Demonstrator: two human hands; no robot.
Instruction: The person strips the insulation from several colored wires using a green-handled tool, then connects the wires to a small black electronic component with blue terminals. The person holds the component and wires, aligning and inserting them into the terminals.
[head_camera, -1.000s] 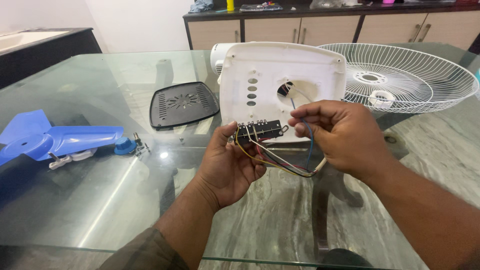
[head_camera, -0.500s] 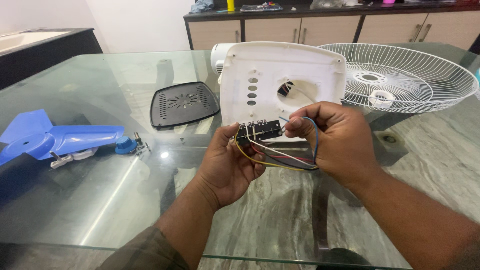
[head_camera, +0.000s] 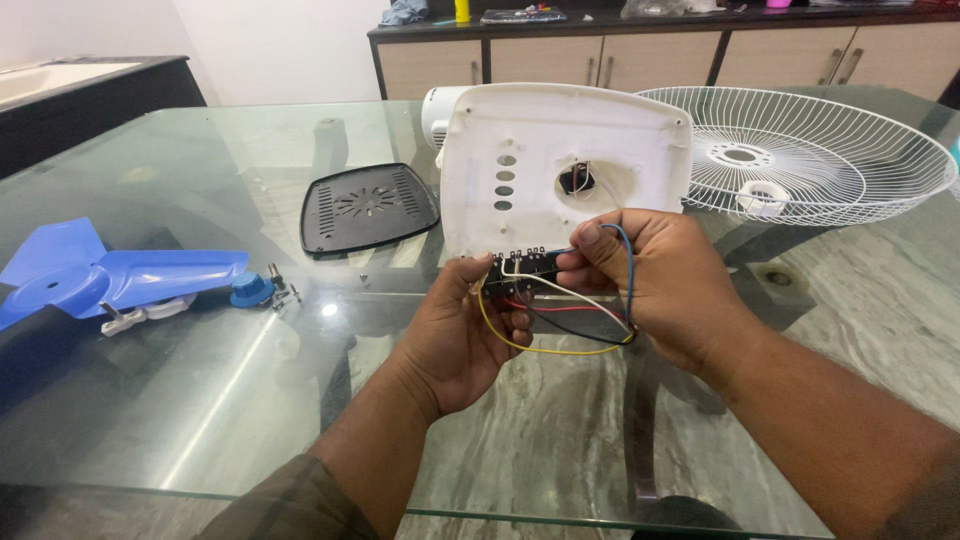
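A small black switch block with a row of metal terminals is gripped in the fingers of the left hand, just above a glass table and directly in front of a white fan housing that stands upright on the glass. The right hand is closed on the block's right end, thumb and forefinger pinched on it where the wires meet it. A bundle of coloured wires, yellow, red, black, white and blue, is seen looped below and between the two hands.

Compared with a second ago, the right hand has been drawn in closer to the block, and the wire loop, which then hung lower beneath the hands, has been gathered tighter against the right palm. The left hand's grip has hardly been altered, and the block has been kept at the same spot before the housing. It may be judged that the wiring at the block is being handled closely and that the block is not yet seated in the housing.

To the left, a black vented cover plate is laid flat, and a blue fan blade lies with a blue cap and loose screws beside it. A white wire fan guard rests at the right.
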